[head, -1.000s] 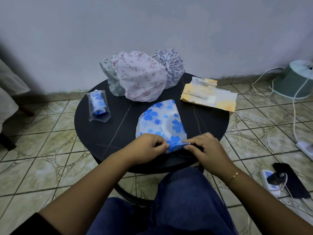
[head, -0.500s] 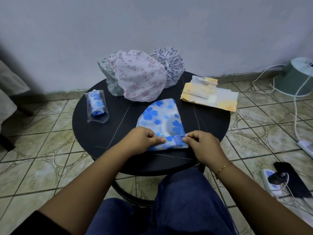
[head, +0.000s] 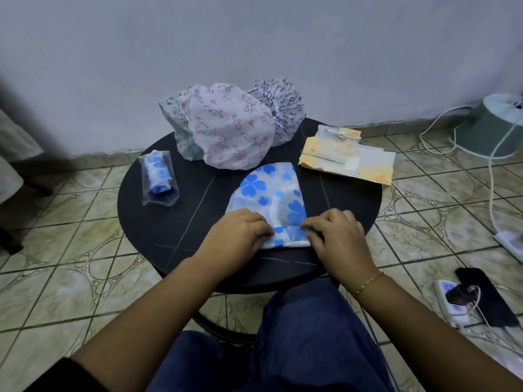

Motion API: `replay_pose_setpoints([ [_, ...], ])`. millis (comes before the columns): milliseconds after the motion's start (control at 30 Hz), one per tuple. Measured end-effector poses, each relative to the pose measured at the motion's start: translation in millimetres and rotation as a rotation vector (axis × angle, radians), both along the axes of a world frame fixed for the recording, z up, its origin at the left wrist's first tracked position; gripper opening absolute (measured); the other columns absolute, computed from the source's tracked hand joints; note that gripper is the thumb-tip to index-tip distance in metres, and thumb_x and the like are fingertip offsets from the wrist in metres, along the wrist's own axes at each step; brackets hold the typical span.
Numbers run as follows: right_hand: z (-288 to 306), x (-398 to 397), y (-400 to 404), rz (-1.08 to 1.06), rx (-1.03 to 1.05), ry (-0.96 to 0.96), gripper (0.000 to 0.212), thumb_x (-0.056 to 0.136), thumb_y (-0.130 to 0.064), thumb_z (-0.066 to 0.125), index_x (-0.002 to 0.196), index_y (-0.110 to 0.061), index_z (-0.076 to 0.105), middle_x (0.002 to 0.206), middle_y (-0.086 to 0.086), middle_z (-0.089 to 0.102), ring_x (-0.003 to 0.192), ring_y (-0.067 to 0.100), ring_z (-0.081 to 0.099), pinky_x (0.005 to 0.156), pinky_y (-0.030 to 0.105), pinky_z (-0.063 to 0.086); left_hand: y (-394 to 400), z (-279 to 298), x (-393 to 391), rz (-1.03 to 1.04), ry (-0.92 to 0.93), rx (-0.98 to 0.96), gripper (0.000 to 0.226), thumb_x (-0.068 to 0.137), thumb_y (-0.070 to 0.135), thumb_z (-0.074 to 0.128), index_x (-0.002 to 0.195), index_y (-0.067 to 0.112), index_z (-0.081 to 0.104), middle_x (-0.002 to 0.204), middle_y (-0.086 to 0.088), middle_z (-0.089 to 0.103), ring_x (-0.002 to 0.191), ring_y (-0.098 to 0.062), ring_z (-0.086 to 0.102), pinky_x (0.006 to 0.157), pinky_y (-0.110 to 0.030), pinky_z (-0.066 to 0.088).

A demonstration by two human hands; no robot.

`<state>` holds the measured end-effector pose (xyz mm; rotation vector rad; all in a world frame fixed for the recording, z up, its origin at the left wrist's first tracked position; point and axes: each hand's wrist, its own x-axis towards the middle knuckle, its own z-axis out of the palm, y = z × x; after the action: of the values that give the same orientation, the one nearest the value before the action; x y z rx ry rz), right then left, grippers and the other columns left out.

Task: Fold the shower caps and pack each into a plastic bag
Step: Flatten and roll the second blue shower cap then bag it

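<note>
We see a round black table (head: 158, 230) mid-frame on a tiled floor (head: 56, 278), against a pale wall (head: 254, 38). Left hand (head: 237, 236) and right hand (head: 336, 236) pinch the blue shower cap's (head: 271, 193) rolled edge.

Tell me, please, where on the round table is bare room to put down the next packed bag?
Bare patches: the table's left front, between the packed bag and the left hand; and the right edge, below the stack of empty bags and beyond the right hand. The back is crowded with the pile of caps; the blue-flowered cap fills the middle.
</note>
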<state>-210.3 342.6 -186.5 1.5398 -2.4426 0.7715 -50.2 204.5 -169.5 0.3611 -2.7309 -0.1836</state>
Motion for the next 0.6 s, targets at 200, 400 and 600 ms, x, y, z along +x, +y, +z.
replay_pose_setpoints([
  [200,-5.0,3.5,10.8,0.073,0.046,0.125,0.034,0.072,-0.022,0.045,0.091,-0.025,0.074,0.089,-0.006,0.063,0.087,0.02,0.051,0.066,0.031,0.035,-1.3,2.7,8.0,0.01,-0.14,0.177,0.041,0.084,0.051,0.058,0.114,0.024,0.067,0.113,0.009,0.062,0.104,-0.008,0.054,0.091,-0.023,0.044],
  [400,-0.1,10.1,15.2,0.115,0.059,0.117,0.047,0.074,-0.038,0.044,0.109,-0.018,0.068,0.11,-0.007,0.066,0.103,0.011,0.044,0.073,0.032,0.037,-5.5,6.3,5.7,-0.018,-0.151,0.102,0.04,0.082,0.05,0.055,0.107,0.023,0.072,0.103,0.007,0.068,0.09,-0.014,0.062,0.077,-0.031,0.053],
  [600,-4.8,11.0,15.1,0.106,0.055,0.179,0.041,0.081,-0.041,0.043,0.107,-0.024,0.07,0.104,-0.011,0.07,0.099,0.01,0.053,0.072,0.03,0.031,-1.0,9.4,5.7,-0.028,-0.148,0.084,0.048,0.081,0.055,0.043,0.102,0.025,0.074,0.099,0.009,0.07,0.083,-0.013,0.064,0.071,-0.028,0.053],
])
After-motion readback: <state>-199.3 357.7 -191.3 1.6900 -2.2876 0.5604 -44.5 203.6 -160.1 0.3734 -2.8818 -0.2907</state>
